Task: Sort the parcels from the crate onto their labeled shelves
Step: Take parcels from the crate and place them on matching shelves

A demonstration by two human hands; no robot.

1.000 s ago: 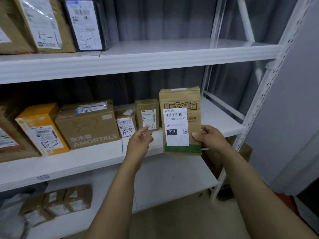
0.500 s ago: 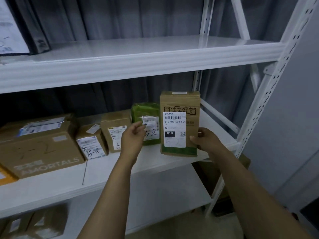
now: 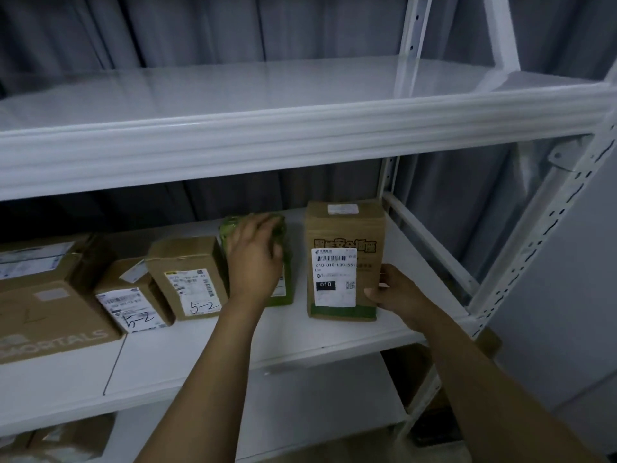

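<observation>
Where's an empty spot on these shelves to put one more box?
The upper shelf is bare as far as shows. On the middle shelf, the front strip is free, with a slim gap between the green parcel and the tall brown parcel. Left of the green one, brown boxes stand packed together.

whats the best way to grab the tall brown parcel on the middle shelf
Grip the tall parcel by its two narrow sides near mid-height, coming from the front. It stands upright with flat sides. A gap separates it from the green parcel on its left, and the shelf is bare on its right. The right hand pinches its lower right edge.
</observation>
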